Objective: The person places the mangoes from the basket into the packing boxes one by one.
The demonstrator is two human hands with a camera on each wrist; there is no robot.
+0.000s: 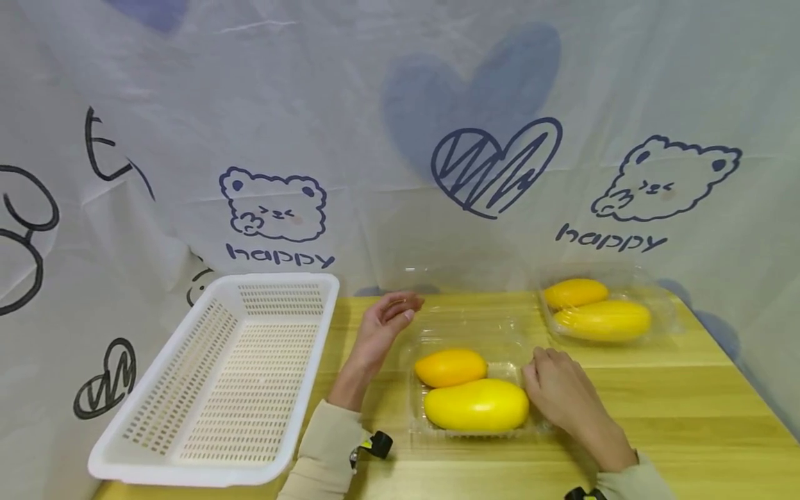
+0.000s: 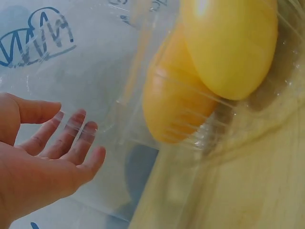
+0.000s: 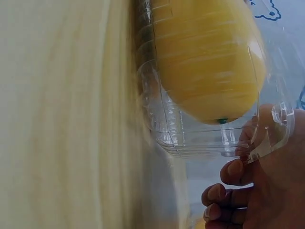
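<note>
A clear plastic clamshell box (image 1: 505, 372) stands on the table with its lid (image 1: 465, 332) raised at the back. Inside lie two mangoes, a smaller orange-yellow mango (image 1: 450, 368) behind a larger yellow mango (image 1: 478, 406). My left hand (image 1: 384, 326) is at the lid's left side, fingers loosely extended; in the left wrist view some fingertips (image 2: 88, 131) show through clear plastic, and the thumb stands apart from them. At the box's right side, my right hand (image 1: 559, 389) has curled fingers and pinches the rim; the right wrist view shows the plastic corner overlapping that hand (image 3: 274, 176).
A white perforated plastic basket (image 1: 328, 295) stands on the left. Toward the back right is another clear box (image 1: 659, 323) holding two mangoes (image 1: 603, 321). A printed cloth (image 1: 375, 208) hangs behind the wooden table (image 1: 675, 403), whose right edge slants away.
</note>
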